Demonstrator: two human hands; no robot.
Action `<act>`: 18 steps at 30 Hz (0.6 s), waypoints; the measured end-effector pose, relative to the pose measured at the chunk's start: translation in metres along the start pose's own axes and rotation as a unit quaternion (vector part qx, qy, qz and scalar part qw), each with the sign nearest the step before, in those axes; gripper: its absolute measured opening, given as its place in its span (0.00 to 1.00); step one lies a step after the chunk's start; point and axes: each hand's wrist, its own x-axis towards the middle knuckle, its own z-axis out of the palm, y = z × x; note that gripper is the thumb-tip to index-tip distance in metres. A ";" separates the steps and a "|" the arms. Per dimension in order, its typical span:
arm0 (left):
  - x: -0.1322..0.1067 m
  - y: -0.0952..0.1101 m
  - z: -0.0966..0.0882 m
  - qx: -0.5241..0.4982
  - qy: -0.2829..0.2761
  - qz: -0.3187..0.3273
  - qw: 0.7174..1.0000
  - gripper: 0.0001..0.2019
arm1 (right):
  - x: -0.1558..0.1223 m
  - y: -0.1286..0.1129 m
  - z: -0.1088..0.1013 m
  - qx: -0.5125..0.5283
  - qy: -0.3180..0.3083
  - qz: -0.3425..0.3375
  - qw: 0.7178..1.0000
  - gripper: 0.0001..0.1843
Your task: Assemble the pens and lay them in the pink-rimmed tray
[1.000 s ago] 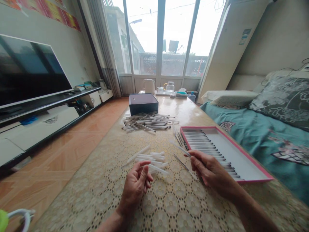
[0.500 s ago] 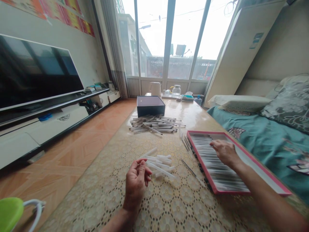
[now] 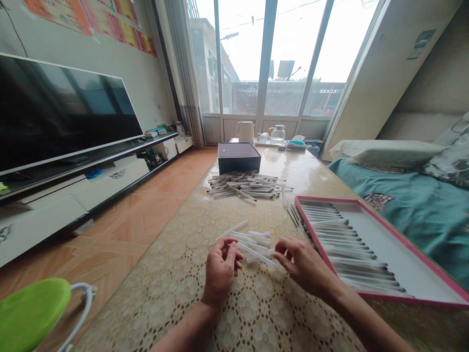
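Observation:
Several thin white tubes [image 3: 254, 254] lie in a loose pile on the patterned tabletop between my hands. At the pile's left end is my left hand [image 3: 222, 266], its fingers curled and thumb pressed to them; what they hold, if anything, is hidden. My right hand [image 3: 302, 264] reaches in from the right, thumb and forefinger closing at the end of one white tube [image 3: 270, 252]. Beside it, a shallow pink-edged box [image 3: 381, 215] holds a row of slim white sticks with dark ends [image 3: 351, 244].
Farther back, a heap of similar dark-tipped sticks [image 3: 245, 186] lies before a dark box [image 3: 239, 159]. A few thin dark rods [image 3: 293, 215] lie along the pink box's left side. A kettle [image 3: 245, 132] and glass jug [image 3: 278, 133] stand at the far end.
My right hand has moved from over the pink-edged box leftward to the tube pile. The left hand keeps its place by the pile. The view has turned slightly left.

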 end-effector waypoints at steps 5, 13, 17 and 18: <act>-0.002 0.003 0.000 0.042 -0.053 0.008 0.998 0.11 | -0.011 -0.026 0.021 0.015 0.003 0.011 1.000 0.03; -0.011 0.013 0.008 -0.157 -0.167 -0.079 0.970 0.12 | -0.010 -0.034 -0.001 0.096 0.006 -0.056 0.994 0.06; -0.006 0.014 0.005 -0.221 -0.085 -0.100 0.966 0.09 | -0.007 -0.022 -0.012 -0.033 -0.008 0.016 0.999 0.10; -0.005 0.014 0.005 -0.229 -0.062 -0.106 0.965 0.09 | -0.007 -0.016 -0.014 -0.101 -0.012 0.056 0.993 0.09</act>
